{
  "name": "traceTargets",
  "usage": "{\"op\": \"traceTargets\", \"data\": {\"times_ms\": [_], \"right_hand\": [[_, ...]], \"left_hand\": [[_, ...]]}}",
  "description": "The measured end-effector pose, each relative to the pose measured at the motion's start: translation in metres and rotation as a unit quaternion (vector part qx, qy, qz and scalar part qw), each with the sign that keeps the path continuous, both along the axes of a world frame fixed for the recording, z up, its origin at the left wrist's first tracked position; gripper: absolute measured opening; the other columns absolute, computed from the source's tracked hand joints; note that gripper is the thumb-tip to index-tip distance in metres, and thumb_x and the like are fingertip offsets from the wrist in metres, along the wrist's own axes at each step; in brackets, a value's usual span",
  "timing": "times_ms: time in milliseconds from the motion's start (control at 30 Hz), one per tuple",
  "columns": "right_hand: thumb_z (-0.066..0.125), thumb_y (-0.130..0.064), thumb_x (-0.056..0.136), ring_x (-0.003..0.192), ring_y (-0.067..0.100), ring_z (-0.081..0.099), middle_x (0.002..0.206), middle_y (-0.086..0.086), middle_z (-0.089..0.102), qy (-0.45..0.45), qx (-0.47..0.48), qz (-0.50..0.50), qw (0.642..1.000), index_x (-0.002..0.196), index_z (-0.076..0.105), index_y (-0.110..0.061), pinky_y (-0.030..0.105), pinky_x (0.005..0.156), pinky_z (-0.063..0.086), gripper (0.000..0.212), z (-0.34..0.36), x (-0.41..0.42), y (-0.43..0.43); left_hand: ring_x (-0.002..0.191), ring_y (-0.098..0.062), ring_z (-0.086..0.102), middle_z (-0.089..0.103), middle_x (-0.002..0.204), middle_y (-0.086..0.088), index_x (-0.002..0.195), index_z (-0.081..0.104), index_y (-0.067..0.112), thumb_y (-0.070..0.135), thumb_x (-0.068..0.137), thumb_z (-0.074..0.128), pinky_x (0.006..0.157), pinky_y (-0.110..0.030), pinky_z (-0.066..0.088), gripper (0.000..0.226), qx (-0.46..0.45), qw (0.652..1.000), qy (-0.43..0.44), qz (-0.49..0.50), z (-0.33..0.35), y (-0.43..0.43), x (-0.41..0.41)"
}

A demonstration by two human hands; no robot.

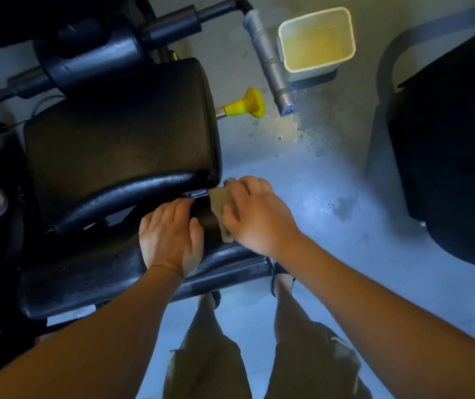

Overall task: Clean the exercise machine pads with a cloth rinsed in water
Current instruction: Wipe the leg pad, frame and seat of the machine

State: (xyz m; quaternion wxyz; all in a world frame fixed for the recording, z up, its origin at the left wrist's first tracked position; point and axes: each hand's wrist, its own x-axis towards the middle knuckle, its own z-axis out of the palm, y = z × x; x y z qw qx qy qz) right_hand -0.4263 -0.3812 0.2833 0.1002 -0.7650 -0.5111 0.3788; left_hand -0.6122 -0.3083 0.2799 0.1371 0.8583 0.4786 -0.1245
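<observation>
The floor (pixel 331 254) is smooth and pale gray. A white tub (pixel 314 71) of yellowish water (pixel 315 43) stands on it. Wet spots (pixel 317 136) lie near the tub. The black exercise machine (pixel 115 133) stands on the left, and another dark machine (pixel 455 139) on the right. Two feet (pixel 283 279) in sandals stand beside the exercise machine.

Scene dim overall, with a cool bluish cast. Brightest patch falls on the floor (pixel 311 197) right of centre; warmer light reaches the water tub (pixel 317 38) at top. Black pads (pixel 115 133) show thin glare streaks (detail otherwise lost in shadow). Wide-angle distortion bows the edges; left margin nearly black.
</observation>
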Motion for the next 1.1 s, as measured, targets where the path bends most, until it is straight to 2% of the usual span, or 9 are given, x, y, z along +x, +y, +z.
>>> {"op": "traceTargets", "data": {"times_ms": [100, 167, 233, 333, 433, 600, 767, 933, 1100], "right_hand": [[0.04, -0.042, 0.098, 0.145, 0.03, 0.033, 0.15, 0.012, 0.044, -0.089, 0.053, -0.017, 0.994, 0.152, 0.041, -0.014, 0.039, 0.107, 0.047, 0.061, 0.006, -0.023, -0.023], [0.033, -0.044, 0.103, 0.155, 0.031, 0.018, 0.163, 0.015, 0.028, -0.126, 0.037, 0.008, 0.991, 0.16, 0.026, -0.015, 0.041, 0.121, 0.033, 0.064, 0.008, -0.035, -0.039], [0.029, -0.041, 0.107, 0.158, 0.031, 0.007, 0.169, 0.016, 0.015, -0.143, 0.056, 0.033, 0.988, 0.163, 0.018, -0.014, 0.044, 0.125, 0.024, 0.063, 0.004, -0.042, -0.059], [0.043, -0.03, 0.104, 0.157, 0.028, 0.017, 0.167, 0.012, 0.025, -0.139, 0.139, 0.007, 0.981, 0.158, 0.037, -0.014, 0.048, 0.121, 0.031, 0.057, -0.004, -0.038, -0.085], [0.054, -0.025, 0.091, 0.154, 0.029, 0.026, 0.164, 0.012, 0.032, -0.161, 0.16, -0.009, 0.974, 0.153, 0.045, -0.012, 0.049, 0.121, 0.03, 0.064, -0.005, -0.04, -0.083], [0.051, -0.032, 0.094, 0.15, 0.035, 0.033, 0.16, 0.015, 0.039, -0.204, 0.166, -0.039, 0.964, 0.15, 0.05, -0.01, 0.051, 0.12, 0.03, 0.06, -0.005, -0.055, -0.059], [0.045, -0.039, 0.099, 0.152, 0.031, 0.031, 0.159, 0.012, 0.043, -0.274, 0.171, -0.013, 0.946, 0.148, 0.052, -0.012, 0.048, 0.126, 0.021, 0.057, 0.006, -0.058, -0.069], [0.042, -0.033, 0.103, 0.148, 0.028, 0.04, 0.15, 0.01, 0.054, -0.275, 0.226, 0.001, 0.935, 0.144, 0.058, -0.009, 0.047, 0.123, 0.029, 0.05, -0.006, -0.06, -0.054], [0.049, -0.029, 0.097, 0.145, 0.027, 0.045, 0.149, 0.01, 0.056, -0.315, 0.282, -0.051, 0.905, 0.144, 0.058, -0.01, 0.048, 0.117, 0.036, 0.051, -0.022, -0.073, -0.057]], "left_hand": [[0.106, -0.027, 0.06, 0.068, 0.114, -0.003, 0.122, 0.061, 0.019, 0.039, 0.092, 0.033, 0.094, -0.043, 0.042, 0.046, 0.002, 1.0, 0.002, 0.0, 0.001, -0.001, 0.001], [0.103, -0.027, 0.06, 0.068, 0.111, -0.003, 0.12, 0.061, 0.02, 0.039, 0.092, 0.033, 0.093, -0.043, 0.042, 0.044, 0.006, 1.0, -0.002, 0.002, 0.002, -0.001, 0.003], [0.102, -0.025, 0.06, 0.068, 0.11, -0.001, 0.119, 0.061, 0.022, 0.039, 0.092, 0.033, 0.093, -0.042, 0.041, 0.042, 0.0, 1.0, -0.008, 0.006, 0.001, -0.001, 0.002], [0.102, -0.022, 0.059, 0.068, 0.109, 0.001, 0.12, 0.061, 0.024, 0.039, 0.092, 0.034, 0.096, -0.042, 0.039, 0.042, -0.002, 1.0, -0.022, 0.015, 0.0, -0.001, 0.001], [0.102, -0.026, 0.062, 0.071, 0.108, -0.002, 0.121, 0.066, 0.018, 0.034, 0.09, 0.039, 0.098, -0.045, 0.042, 0.044, 0.007, 0.998, -0.06, 0.021, -0.001, -0.005, -0.005], [0.109, -0.026, 0.062, 0.072, 0.115, -0.004, 0.124, 0.066, 0.018, 0.035, 0.092, 0.038, 0.098, -0.043, 0.04, 0.046, 0.004, 0.997, -0.079, -0.001, -0.002, -0.005, -0.011], [0.11, -0.024, 0.061, 0.071, 0.119, -0.003, 0.126, 0.065, 0.019, 0.036, 0.092, 0.035, 0.097, -0.043, 0.04, 0.048, 0.002, 0.996, -0.086, -0.008, -0.003, -0.005, -0.012], [0.112, -0.024, 0.06, 0.071, 0.121, -0.003, 0.126, 0.064, 0.02, 0.036, 0.093, 0.033, 0.098, -0.043, 0.039, 0.049, 0.01, 0.996, -0.086, -0.011, -0.005, -0.004, -0.012], [0.11, -0.025, 0.061, 0.071, 0.119, -0.003, 0.124, 0.065, 0.019, 0.037, 0.093, 0.03, 0.096, -0.043, 0.04, 0.05, 0.016, 0.996, -0.083, -0.012, -0.006, -0.005, -0.012]]}}
